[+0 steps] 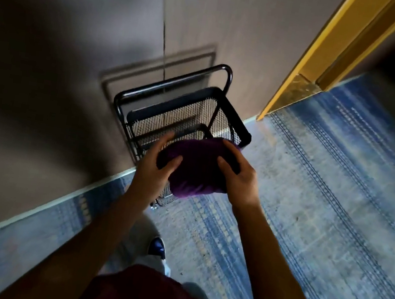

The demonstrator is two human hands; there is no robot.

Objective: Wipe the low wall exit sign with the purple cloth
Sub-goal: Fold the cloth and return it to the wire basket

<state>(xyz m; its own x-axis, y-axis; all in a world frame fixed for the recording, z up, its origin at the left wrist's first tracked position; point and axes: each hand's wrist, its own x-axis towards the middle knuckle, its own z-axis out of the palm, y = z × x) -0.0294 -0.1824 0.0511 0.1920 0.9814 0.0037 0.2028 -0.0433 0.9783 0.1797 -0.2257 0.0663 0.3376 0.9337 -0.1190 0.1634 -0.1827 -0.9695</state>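
Observation:
A bunched purple cloth (197, 167) is held between both my hands above the near edge of a black mesh cart. My left hand (156, 166) grips its left side, thumb on top. My right hand (238, 172) grips its right side. On the grey wall behind the cart sits a low rectangular framed panel (157, 70), blurred and partly hidden by the cart's handle; I cannot read any lettering on it.
The black wire-mesh cart (232, 118) with a tubular handle (176, 81) stands against the wall. A yellow door frame (316, 64) rises at the right. Blue patterned carpet (326, 195) covers the floor. My shoe (157, 246) is below the cart.

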